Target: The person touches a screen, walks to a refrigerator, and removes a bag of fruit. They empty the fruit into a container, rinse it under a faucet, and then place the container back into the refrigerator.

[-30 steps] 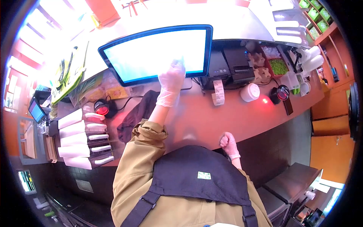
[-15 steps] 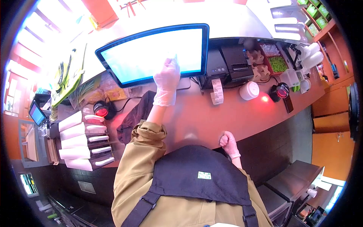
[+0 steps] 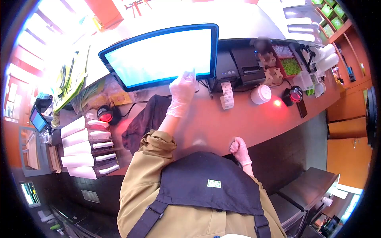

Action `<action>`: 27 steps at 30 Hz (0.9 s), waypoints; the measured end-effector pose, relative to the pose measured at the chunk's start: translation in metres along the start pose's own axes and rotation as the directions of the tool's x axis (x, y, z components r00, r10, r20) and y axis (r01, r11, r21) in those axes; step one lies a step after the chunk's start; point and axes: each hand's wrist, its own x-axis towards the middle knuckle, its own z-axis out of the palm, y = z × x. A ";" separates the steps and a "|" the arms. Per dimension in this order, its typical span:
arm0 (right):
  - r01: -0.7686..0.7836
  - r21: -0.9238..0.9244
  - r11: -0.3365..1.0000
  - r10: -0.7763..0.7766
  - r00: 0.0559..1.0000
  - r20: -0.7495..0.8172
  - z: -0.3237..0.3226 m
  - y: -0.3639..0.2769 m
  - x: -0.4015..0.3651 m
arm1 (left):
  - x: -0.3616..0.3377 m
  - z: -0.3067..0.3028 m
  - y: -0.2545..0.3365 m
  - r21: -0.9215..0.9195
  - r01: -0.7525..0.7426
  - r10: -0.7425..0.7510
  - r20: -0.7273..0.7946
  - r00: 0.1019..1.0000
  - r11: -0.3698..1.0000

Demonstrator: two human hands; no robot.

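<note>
My left hand (image 3: 182,88), in a clear glove, is at the lower right edge of the touchscreen (image 3: 162,55). Its fingers are curled into a fist, apart from one fingertip that points at the glowing screen; no object shows in it. My right hand (image 3: 239,150), also gloved, rests as a loose fist at the counter's front edge (image 3: 254,137), with nothing visible in it. Right of the screen a paper slip (image 3: 227,95) hangs from a black printer (image 3: 226,73). A dark cloth (image 3: 147,121) lies below the screen, beside my left forearm.
White-handled holders (image 3: 89,148) stand in a row at left, near a red-lit scanner (image 3: 106,115). Further right are a white round container (image 3: 261,94), another scanner (image 3: 293,95), a dark phone-like object (image 3: 303,109), a red tray (image 3: 286,49) and stacked cups (image 3: 326,57).
My left hand has moved right and down across the screen, from its middle area to the lower right edge. My right hand has stayed at the counter's edge.
</note>
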 end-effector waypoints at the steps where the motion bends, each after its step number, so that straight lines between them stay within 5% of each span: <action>1: -0.001 -0.013 1.000 0.001 1.000 -0.003 0.002 -0.001 -0.001 | 0.001 -0.002 0.000 0.008 -0.010 0.010 0.011 1.000 1.000; 8: 0.012 -0.016 1.000 -0.012 1.000 0.000 -0.002 0.002 0.000 | -0.018 0.024 0.004 -0.016 -0.199 0.199 0.067 0.978 0.980; 27: 0.050 -0.011 0.999 -0.051 0.997 -0.061 0.001 0.005 0.002 | -0.046 -0.002 -0.021 -0.043 -0.049 0.055 0.138 0.989 0.998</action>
